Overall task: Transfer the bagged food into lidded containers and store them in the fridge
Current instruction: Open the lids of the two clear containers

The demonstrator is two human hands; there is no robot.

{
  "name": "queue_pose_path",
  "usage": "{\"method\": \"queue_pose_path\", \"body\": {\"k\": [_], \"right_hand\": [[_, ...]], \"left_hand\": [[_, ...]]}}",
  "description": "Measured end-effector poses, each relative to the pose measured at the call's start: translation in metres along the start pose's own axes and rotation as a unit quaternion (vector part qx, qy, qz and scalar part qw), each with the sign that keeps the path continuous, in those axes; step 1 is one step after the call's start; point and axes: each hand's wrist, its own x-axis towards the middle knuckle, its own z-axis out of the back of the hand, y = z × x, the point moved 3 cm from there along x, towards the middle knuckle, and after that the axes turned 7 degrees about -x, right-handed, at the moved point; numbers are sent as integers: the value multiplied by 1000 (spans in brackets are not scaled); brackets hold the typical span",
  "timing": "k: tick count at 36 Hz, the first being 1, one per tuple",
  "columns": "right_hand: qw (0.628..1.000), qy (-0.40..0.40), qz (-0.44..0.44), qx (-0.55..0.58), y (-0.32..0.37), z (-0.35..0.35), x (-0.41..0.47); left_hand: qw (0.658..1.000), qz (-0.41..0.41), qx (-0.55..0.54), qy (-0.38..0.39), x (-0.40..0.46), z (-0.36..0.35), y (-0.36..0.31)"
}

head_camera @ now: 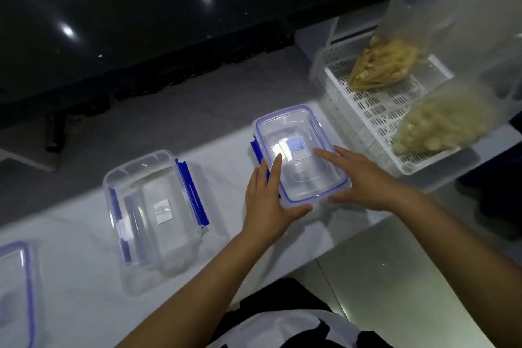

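Both hands are on the lidded container (299,155) at the middle of the white table (84,277): the left hand (268,200) lies flat along its near-left corner and the right hand (364,178) spreads over the lid, fingers straight and slightly apart, nothing clamped. The bagged food (440,121) waits in the white basket (367,110) just to the right. I'd say unclip the blue latches evenly, steady the base, then lift the lid straight up.

White table covering (84,277), grey floor (197,87), dark glossy panel (141,8)
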Motion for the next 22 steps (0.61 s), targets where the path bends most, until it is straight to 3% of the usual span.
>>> {"method": "queue_pose_path", "body": {"k": [12,16,22], "right_hand": [[997,-70,41,4,20,15,-8],[989,-106,103,23,67,4,-17],[976,-79,183,85,173,-46,-22]], "left_hand": [[1000,17,5,-13,-7,33,-7],[998,46,6,-36,-48,80,-4],[989,116,27,-82,-138,170,34]]}}
